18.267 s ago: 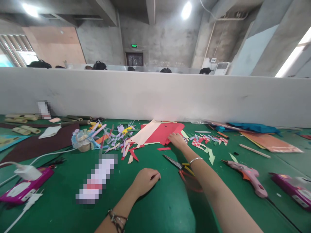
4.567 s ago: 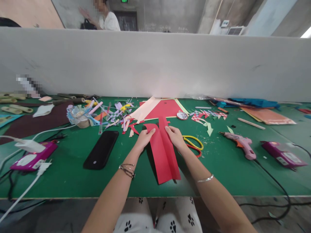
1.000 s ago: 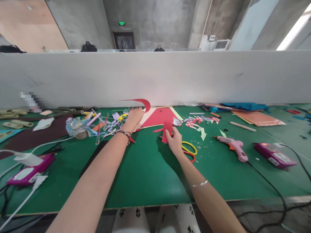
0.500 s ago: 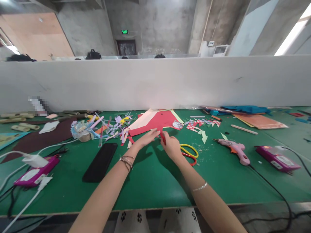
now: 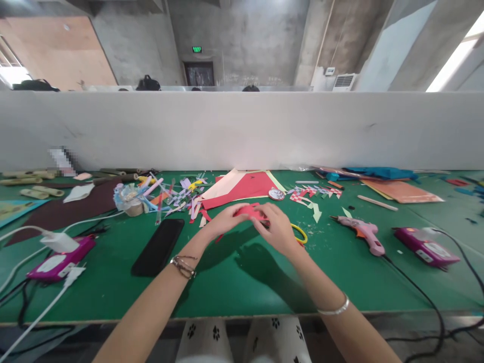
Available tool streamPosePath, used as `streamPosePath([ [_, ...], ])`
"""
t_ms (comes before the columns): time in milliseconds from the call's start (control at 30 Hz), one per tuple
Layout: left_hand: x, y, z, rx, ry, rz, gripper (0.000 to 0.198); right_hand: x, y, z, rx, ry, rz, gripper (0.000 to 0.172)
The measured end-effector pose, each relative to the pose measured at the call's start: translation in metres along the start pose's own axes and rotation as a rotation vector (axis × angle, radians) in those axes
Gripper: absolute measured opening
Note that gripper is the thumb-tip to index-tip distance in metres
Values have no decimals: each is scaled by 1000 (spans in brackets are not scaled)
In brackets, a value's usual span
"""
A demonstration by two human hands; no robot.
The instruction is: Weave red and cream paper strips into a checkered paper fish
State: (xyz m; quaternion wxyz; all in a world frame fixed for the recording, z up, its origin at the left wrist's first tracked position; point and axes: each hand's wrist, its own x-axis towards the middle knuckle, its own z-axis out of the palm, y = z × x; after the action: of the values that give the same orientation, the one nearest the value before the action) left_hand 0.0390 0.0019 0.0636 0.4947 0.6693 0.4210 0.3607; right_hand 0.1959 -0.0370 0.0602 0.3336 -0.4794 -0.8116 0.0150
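A piece of red paper is held up between my two hands, above the near middle of the table. My left hand pinches its left side. At the opposite side my right hand is closed on the paper with bent fingers, which cover part of it. Scissors with a yellow handle loop lie behind my right hand, mostly hidden. Just beyond the hands rests a larger red sheet on pale sheets, with a round patterned disc at its right edge.
A black phone lies left, near a purple power strip. Paper scraps and a blue-wrapped bundle sit behind. To the right are a pink glue gun, a corded second power strip and a wooden stick.
Both hands have risen off the tabletop and turned inward, with the red paper lifted between them. My right hand now covers more of the scissors. The camera view has shifted slightly.
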Motion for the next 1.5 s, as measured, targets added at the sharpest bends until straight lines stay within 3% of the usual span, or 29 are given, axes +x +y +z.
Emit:
streamPosePath([
  [67,-9,3,-4,22,-95,14,42,-2,5,-5,15,-15,-74,34],
  [200,-22,6,-11,-8,-217,2,48,-7,11,-4,111,-232,-56,49],
  [333,-31,8,-20,66,-244,-10,52,-6,9,-5,173,-296,24,35],
  [600,-47,20,-31,492,-368,84,21,1,-5,-25,105,-520,-158,28],
  [833,-54,21,-34,401,-592,-63,27,-1,-9,-32,79,-641,-164,32],
  [1033,-57,18,-34,245,-799,-247,32,1,-14,-41,155,-909,-100,27],
  [1100,-58,19,-31,295,-783,-211,29,2,-17,-42,242,-980,-68,23],
  [1267,-59,23,-15,575,-577,80,28,8,-26,-33,396,-1107,-44,23],
  [1500,-66,17,-16,626,-468,218,32,9,-16,-36,601,-1177,134,24],
])
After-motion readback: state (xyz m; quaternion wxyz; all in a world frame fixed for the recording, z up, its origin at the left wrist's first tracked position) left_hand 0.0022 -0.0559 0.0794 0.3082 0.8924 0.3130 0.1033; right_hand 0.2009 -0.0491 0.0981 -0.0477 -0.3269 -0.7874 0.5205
